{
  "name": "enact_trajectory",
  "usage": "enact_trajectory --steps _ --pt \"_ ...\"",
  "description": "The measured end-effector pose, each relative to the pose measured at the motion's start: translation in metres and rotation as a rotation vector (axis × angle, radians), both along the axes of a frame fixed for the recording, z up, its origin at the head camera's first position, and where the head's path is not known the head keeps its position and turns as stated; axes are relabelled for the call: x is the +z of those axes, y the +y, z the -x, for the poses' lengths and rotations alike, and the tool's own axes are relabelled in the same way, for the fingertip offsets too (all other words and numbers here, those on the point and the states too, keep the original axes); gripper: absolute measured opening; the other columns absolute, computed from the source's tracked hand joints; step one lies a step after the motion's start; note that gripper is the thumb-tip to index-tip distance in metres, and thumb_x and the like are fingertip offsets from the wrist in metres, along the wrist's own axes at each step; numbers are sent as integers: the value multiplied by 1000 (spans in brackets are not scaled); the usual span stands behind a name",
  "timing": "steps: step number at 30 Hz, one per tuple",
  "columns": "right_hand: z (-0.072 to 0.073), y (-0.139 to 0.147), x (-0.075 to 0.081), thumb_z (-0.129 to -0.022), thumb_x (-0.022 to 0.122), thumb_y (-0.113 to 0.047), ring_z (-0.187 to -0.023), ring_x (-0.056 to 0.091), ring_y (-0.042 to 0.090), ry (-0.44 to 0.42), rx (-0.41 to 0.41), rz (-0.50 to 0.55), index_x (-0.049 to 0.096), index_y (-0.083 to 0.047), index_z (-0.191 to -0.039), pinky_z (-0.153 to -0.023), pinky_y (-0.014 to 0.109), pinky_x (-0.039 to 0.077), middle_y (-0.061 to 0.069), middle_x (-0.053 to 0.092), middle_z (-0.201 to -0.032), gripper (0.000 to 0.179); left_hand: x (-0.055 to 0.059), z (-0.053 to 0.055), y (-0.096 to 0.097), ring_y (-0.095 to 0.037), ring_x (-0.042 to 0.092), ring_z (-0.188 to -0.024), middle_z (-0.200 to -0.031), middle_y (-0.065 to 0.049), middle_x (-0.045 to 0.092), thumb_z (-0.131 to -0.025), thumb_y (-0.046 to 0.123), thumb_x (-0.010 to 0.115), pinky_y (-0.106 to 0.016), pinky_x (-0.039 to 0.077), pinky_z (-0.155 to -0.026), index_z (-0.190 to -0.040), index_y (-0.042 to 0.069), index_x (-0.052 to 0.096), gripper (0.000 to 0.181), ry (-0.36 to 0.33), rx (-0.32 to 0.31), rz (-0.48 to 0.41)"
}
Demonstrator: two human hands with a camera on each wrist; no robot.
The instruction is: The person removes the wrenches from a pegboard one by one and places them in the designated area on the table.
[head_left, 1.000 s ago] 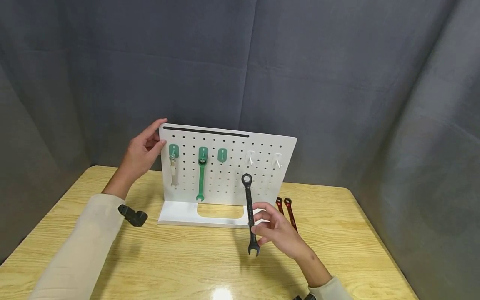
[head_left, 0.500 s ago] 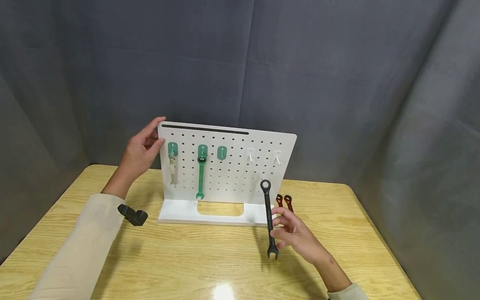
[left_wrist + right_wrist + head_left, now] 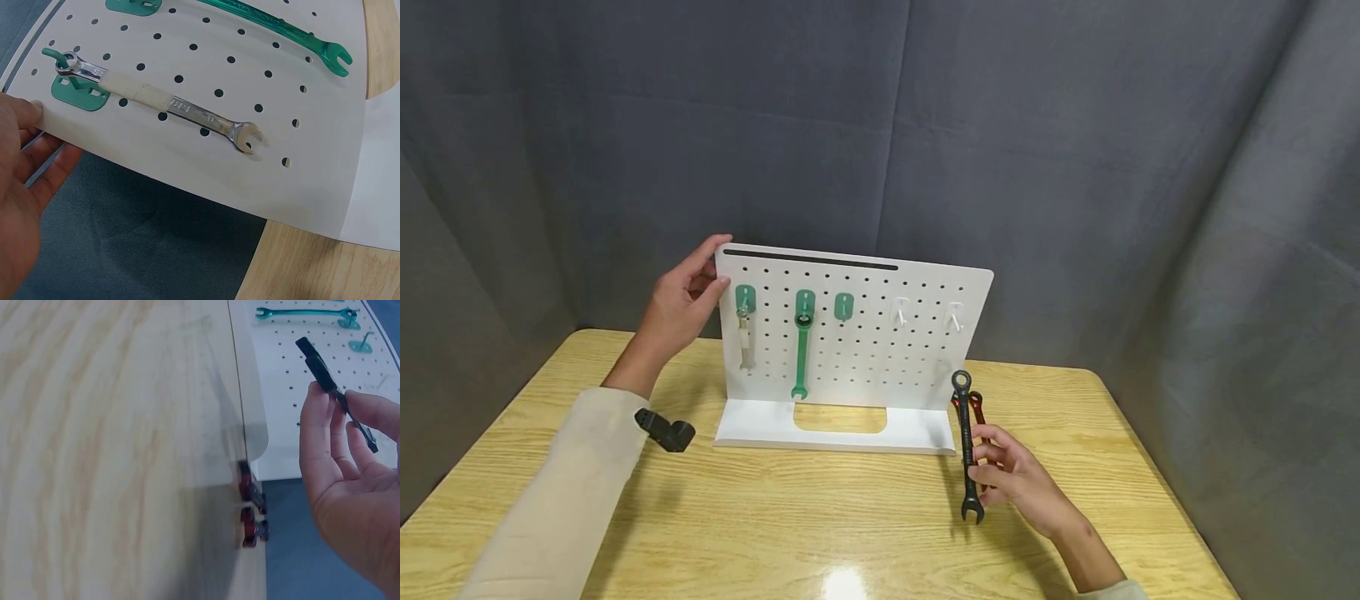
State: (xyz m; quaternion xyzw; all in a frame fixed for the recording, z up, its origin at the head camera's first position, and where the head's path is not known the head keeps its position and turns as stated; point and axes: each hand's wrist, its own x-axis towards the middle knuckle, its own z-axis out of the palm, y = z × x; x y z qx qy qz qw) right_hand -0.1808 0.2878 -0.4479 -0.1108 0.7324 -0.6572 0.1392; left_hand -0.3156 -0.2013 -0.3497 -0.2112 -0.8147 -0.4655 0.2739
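Observation:
My left hand (image 3: 679,304) grips the upper left corner of a white pegboard (image 3: 872,367), thumb on the front and fingers behind the edge. My right hand (image 3: 1018,479) pinches a black combination wrench (image 3: 966,450) between thumb and fingers, ring end up and open end down, to the right of the board. A silver combination wrench (image 3: 206,119) with a pale band round its shank hangs by its ring from a green hook (image 3: 78,94). Beside it a green combination wrench (image 3: 802,358) hangs from another green hook. Two red wrenches (image 3: 976,400) lie on the table, partly hidden behind the black one.
To the right on the board, a bare green hook (image 3: 844,307) and two white hooks (image 3: 900,312) stick out. The board's base rests on a wooden table (image 3: 775,517). Grey curtains (image 3: 1037,167) enclose the back and sides.
My right hand has carried the black wrench rightward, from in front of the board to over the red wrenches. My left hand stays on the board's corner.

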Motion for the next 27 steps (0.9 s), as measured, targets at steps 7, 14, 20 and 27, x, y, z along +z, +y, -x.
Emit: enact_trajectory --steps 7,14,20,27 --pt "1 15 -7 -100 65 -5 -84 62 18 -32 22 35 37 2 -147 -67 34 56 13 53 -110 54 -1 -2 -1 -25 60 -86 -105 -15 60 -103 1 62 -17 43 -74 -156 19 46 59 -14 -19 6" --pt "2 25 -10 -100 65 -6 -83 59 15 -63 -26 14 44 -5 -144 -68 35 56 10 51 -110 49 -1 -1 -2 -27 60 -85 -105 -16 61 -102 -1 62 -18 44 -73 -155 17 47 59 -2 -26 21" --pt "8 29 -9 -98 64 -4 -83 59 16 -67 -101 3 42 0 -145 -67 32 54 12 55 -107 52 0 1 -1 -28 61 -87 -104 -15 60 -102 -1 61 -16 44 -73 -155 18 48 57 -10 -17 11" --pt "16 34 -10 -98 62 -2 -83 59 15 -79 -95 22 42 2 -143 -65 29 51 11 56 -108 49 2 0 -1 -27 60 -87 -104 -16 59 -102 -1 62 -16 43 -74 -155 18 48 58 -17 -13 12"
